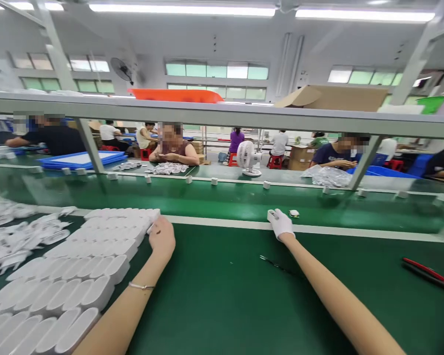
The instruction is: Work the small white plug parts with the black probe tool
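Observation:
My left hand [162, 237] is bare, with a thin bracelet on the wrist. Its fingers curl against the near corner of the rows of white oval plastic shells [92, 266] stacked on the green table. My right hand [280, 223] wears a white glove and reaches to the table's far edge. It closes on a small white part [271, 215] at the white border strip. Another small white piece [293, 213] lies just right of it on the conveyor belt [222, 199].
A loose heap of white parts [15, 236] lies at the far left. Red-handled pliers [429, 274] rest at the right. A metal frame rail [222, 112] crosses overhead. Across the belt sit several workers, a small white fan [248, 158], blue trays [82, 159] and bagged parts.

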